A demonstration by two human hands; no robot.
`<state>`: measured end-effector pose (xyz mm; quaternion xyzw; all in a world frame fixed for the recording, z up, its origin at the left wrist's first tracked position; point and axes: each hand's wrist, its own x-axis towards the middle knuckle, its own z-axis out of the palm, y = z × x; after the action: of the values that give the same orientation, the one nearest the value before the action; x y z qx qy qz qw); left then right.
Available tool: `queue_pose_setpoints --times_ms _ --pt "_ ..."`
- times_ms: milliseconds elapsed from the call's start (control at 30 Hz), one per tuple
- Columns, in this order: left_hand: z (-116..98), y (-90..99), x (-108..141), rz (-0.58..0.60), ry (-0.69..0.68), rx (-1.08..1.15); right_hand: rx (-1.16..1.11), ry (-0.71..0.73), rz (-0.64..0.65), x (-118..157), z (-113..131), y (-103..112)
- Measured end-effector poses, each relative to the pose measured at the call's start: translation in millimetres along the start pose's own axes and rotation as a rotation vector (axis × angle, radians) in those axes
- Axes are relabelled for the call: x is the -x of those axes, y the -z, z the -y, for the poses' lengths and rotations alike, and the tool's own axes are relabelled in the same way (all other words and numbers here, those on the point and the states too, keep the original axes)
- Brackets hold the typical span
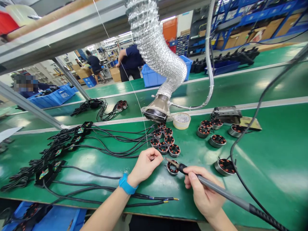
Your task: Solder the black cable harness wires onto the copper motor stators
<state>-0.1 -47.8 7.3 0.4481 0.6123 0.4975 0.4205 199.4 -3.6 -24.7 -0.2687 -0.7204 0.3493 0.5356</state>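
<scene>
Right hand (204, 192) is clamped on the iron (216, 189), whose long axis runs up-left so its tip sits at the stator (172, 167) on the bench, just right of the left hand (145, 165), fingers pinched on solder wire (134, 93).

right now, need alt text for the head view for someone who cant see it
A person's right hand holds a soldering iron to a small round motor stator on a green workbench, while the left hand pinches a thin solder wire. More stators, black cables and a silver fume duct lie beyond.
</scene>
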Motion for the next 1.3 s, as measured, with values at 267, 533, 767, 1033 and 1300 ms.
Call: queue_pose_setpoints --times_ms 267,533,767,1033,1300 --pt "1.5 -0.5 1.5 0.01 -0.024 0.002 0.025 0.007 0.039 2.2 -1.8 0.7" --pt "1.6 -0.3 1.0 0.004 -0.032 -0.003 -0.053 -0.043 -0.081 -0.9 4.0 -1.2" --pt "0.4 -0.4 1.1 0.002 -0.025 -0.001 -0.006 -0.037 -0.061 3.7 -1.0 0.9" --pt "0.6 0.4 1.4 0.007 -0.023 0.003 -0.015 -0.044 -0.064 4.4 -1.5 0.2" --pt "-2.1 -0.2 1.2 0.007 -0.018 0.011 0.025 -0.017 -0.041 -2.7 3.5 -5.5"
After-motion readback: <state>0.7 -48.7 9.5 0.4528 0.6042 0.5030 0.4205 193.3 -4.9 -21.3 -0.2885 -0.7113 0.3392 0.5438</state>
